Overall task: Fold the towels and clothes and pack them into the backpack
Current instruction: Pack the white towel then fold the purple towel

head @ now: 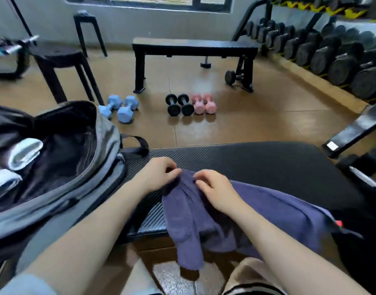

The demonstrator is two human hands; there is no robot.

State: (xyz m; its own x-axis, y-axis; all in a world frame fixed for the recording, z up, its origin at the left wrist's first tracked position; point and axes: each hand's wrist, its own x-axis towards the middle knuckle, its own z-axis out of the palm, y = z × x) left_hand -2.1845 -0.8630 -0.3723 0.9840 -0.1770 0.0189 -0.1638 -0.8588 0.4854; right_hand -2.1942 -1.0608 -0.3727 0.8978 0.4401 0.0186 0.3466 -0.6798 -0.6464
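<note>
Backpack (61,167) gapes open at nine o'clock on the black bench (257,160), pale rolled items already inside, so packing looks partly done. Left hand (159,171) and right hand (214,188), close together, each pinch the top edge of a purple garment (278,211) at five o'clock, unfolded and draping off the bench edge.
</note>
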